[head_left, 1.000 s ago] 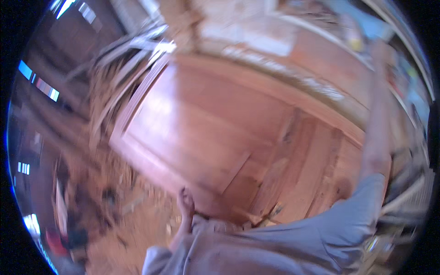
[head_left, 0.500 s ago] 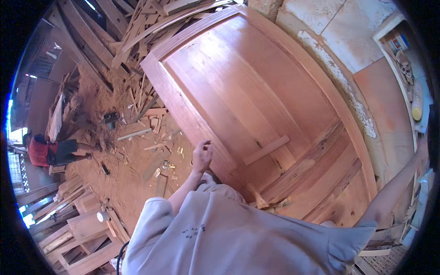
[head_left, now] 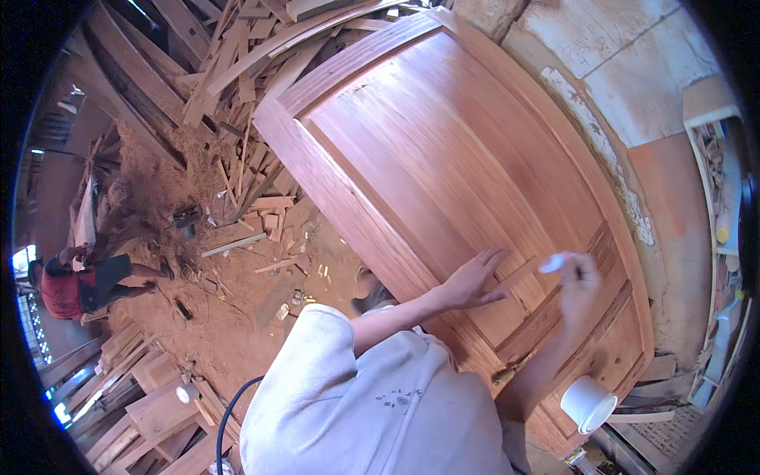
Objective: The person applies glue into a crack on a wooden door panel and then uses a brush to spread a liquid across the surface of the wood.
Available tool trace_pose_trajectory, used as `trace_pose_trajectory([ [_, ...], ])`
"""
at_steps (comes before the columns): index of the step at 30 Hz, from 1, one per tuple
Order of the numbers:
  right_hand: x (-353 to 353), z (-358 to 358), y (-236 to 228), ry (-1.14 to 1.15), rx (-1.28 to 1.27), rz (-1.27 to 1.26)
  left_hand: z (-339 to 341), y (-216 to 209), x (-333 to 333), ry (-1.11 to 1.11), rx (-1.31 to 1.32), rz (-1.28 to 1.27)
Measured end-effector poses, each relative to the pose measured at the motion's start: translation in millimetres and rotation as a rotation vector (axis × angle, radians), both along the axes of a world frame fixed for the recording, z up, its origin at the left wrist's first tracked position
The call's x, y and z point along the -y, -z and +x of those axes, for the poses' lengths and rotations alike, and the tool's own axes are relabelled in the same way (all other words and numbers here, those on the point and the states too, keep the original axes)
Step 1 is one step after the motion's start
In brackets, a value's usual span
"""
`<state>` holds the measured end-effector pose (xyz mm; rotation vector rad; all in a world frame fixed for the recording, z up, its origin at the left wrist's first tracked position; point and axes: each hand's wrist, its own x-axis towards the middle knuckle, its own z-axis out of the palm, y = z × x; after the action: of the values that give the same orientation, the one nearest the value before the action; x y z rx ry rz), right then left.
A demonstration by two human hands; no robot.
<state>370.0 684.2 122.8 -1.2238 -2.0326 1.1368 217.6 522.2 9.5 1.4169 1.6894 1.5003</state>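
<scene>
A large reddish wooden panel door (head_left: 427, 142) lies flat in front of me. Over its lower half, my left hand (head_left: 473, 283) reaches in with fingers stretched out, next to a thin wooden strip (head_left: 518, 275) on the panel. Whether the fingertips touch the strip I cannot tell. To the right, my right hand (head_left: 582, 275) is closed around a small white object (head_left: 552, 263), blurred by motion and of unclear kind. Near the door's closest corner stands a white tub (head_left: 587, 404), seen tilted, below my right forearm.
Wood offcuts (head_left: 253, 158) are heaped beyond the door's left side, on a sawdust-covered floor (head_left: 229, 317). A person in red (head_left: 67, 289) bends at the far left. Stacked frames and boards (head_left: 150, 412) lie lower left. A shelf (head_left: 701, 158) with small items stands at the right.
My left hand has moved right, from the door's left edge to over the panel. My right hand has come in from the far right with the white object. The tub shows more fully.
</scene>
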Motion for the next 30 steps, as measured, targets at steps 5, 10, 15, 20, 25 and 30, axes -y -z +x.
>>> trace_pose_trajectory([
  [5,80,-81,53,0.017,-0.106,-0.161,-70,7,10,0.244,0.011,-0.118],
  [10,130,-129,73,0.047,-0.224,-0.317,-128,0,49,0.270,-0.017,-0.133],
  [15,145,-159,87,-0.075,-0.198,-0.295,-155,13,67,0.323,0.273,-0.338],
  [20,147,-163,108,0.084,-0.099,-0.293,-170,9,52,0.119,0.357,-0.209],
  [25,144,-184,109,0.098,-0.432,-0.824,-179,32,29,0.223,0.366,-0.079],
  [30,139,-196,123,0.100,-0.666,-0.947,-181,47,20,0.318,0.320,-0.148],
])
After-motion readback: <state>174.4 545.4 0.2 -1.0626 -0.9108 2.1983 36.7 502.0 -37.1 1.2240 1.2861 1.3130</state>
